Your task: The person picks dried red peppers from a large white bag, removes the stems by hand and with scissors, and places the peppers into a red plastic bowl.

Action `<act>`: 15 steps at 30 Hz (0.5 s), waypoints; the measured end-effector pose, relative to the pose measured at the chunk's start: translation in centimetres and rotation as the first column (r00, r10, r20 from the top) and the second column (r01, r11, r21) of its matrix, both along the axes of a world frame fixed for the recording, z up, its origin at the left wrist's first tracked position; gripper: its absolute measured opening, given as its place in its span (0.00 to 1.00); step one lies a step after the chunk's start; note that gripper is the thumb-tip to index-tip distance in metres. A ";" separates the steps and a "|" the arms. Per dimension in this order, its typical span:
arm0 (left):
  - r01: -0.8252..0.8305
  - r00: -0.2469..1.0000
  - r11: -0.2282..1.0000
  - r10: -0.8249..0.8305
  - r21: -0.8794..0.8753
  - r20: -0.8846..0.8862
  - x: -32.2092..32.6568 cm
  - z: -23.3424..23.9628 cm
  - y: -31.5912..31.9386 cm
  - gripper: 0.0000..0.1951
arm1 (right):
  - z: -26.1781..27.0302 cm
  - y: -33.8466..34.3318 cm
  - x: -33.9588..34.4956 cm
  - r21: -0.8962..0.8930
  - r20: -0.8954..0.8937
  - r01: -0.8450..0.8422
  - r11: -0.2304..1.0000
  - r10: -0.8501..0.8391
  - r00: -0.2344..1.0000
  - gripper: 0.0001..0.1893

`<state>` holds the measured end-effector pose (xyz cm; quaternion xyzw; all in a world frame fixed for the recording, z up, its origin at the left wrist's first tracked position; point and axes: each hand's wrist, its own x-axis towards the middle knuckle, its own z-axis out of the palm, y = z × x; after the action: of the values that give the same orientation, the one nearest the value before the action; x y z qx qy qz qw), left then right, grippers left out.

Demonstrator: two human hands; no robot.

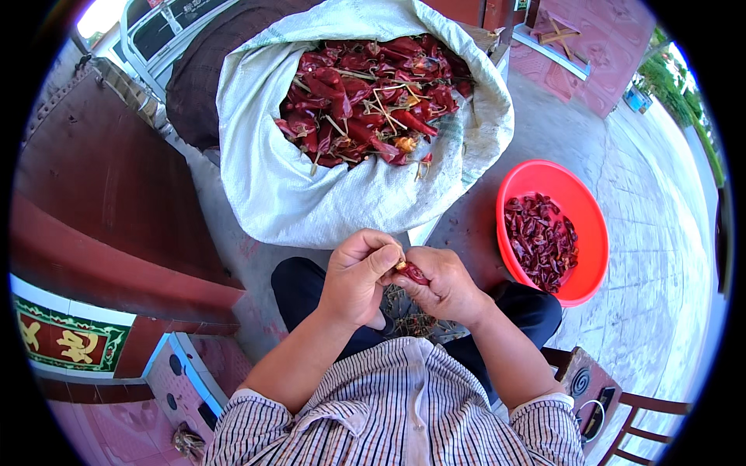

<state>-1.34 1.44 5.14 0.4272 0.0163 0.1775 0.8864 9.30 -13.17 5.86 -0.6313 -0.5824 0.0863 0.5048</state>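
My right hand (446, 282) is closed around a dried red chili pepper (415, 272), whose pale stem end points toward my left hand. The thumb and forefinger of my left hand (364, 271) pinch at that stem end. Both hands meet above my lap. Just beyond them stands a white woven sack (326, 212) with its rim rolled down, full of dried red chili peppers (361, 110) with stems. To the right, a red plastic basin (597, 233) holds many dark red dried chili peppers (539, 239).
Stem scraps (414, 320) lie on the ground between my legs. A small table (594, 390) with a black coil on it and a wooden chair (647, 431) are at the lower right. A dark red panel (111, 192) stands at the left.
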 end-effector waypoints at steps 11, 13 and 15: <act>0.055 0.979 0.387 0.158 0.921 -0.125 0.1 0.4 -0.4 0.13 | 2.0 -6.3 3.8 -0.162 -0.285 0.274 0.948 -0.311 0.907 0.16; 0.005 0.992 0.192 0.121 0.981 -0.028 0.7 1.1 -0.2 0.15 | 1.5 -8.9 7.1 -0.168 -0.238 0.547 0.820 -0.572 0.785 0.21; 0.022 0.991 0.173 0.126 0.985 -0.045 1.1 3.2 0.6 0.13 | 0.9 -11.8 10.5 -0.138 0.014 0.764 0.630 -0.770 0.638 0.25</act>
<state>-0.25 2.05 8.35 0.9050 -0.0360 0.1515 0.3959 19.78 -24.95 6.80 -0.8485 -0.2401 -0.0837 0.4642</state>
